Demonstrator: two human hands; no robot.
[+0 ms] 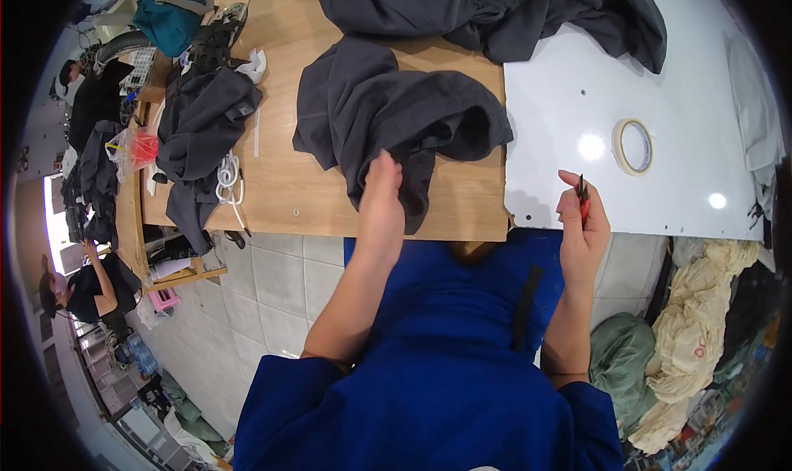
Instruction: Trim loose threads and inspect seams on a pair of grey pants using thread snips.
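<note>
A dark grey garment [346,100] lies bunched on the wooden tabletop in front of me, with a gathered, elastic-looking opening turned to the right. My left hand [384,190] is closed on its near edge, the fingertips partly hidden in the folds. Over the near edge of the white board, my right hand [584,219] is raised and closed around small thread snips [584,200] with red handles. Their dark blades point away from me, apart from the cloth.
More dark grey garments [412,9] are heaped at the far side. A tape roll [634,148] lies on the white board [561,100]. At left are another dark garment [206,116], a white cord [230,182] and a co-worker [99,277]. Cream cloth [693,322] is piled at lower right.
</note>
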